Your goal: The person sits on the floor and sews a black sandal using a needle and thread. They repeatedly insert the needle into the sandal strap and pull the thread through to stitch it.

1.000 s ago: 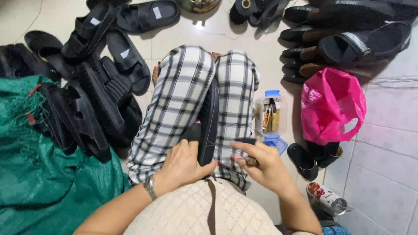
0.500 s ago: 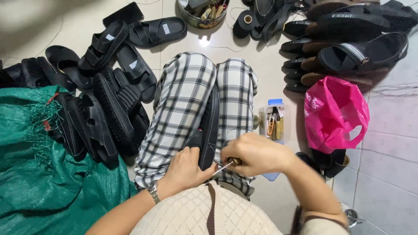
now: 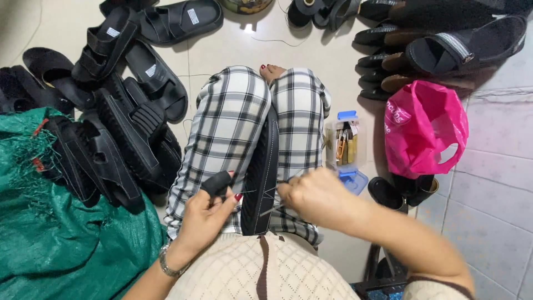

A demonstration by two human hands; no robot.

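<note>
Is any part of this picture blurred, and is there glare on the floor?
Head view: the right hand is smeared by motion blur; the left hand and the black sandal look sharp. A small bright glare spot sits on the floor tiles near the top.

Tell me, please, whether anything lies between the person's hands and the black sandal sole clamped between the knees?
Nothing visible does. The left hand already grips a black strap at the edge of the black sandal sole, and the right hand sits against the sole's other side, pulling a thin thread. Only the checked trousers flank the sole.
</note>
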